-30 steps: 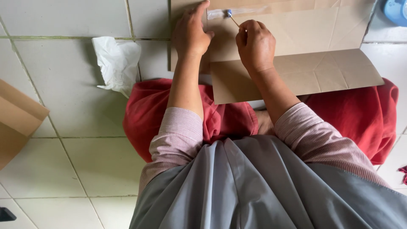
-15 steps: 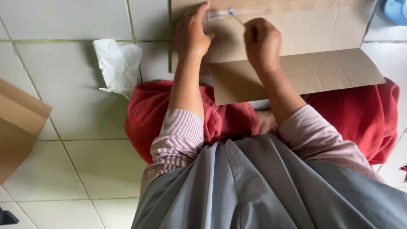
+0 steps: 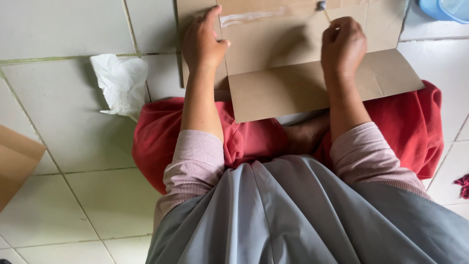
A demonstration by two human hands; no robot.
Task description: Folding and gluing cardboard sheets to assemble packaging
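Note:
A flattened brown cardboard sheet point(image 3: 312, 83) with folded flaps lies on the tiled floor in front of my crossed legs. My left hand point(image 3: 202, 41) presses flat on its left edge. My right hand point(image 3: 343, 45) is closed around a thin glue brush point(image 3: 323, 10), whose tip touches the top strip of the cardboard. A whitish streak of glue point(image 3: 251, 17) runs along that strip, to the left of the brush.
A crumpled white plastic bag point(image 3: 120, 84) lies on the tiles to the left. Another cardboard piece point(image 3: 17, 161) sticks in at the left edge. A blue tub point(image 3: 447, 9) sits at the top right. A small red scrap point(image 3: 461, 185) lies at the right edge.
My right hand has dragged the brush rightwards along the top strip, leaving a longer glue streak. My left hand has stayed pressed on the cardboard.

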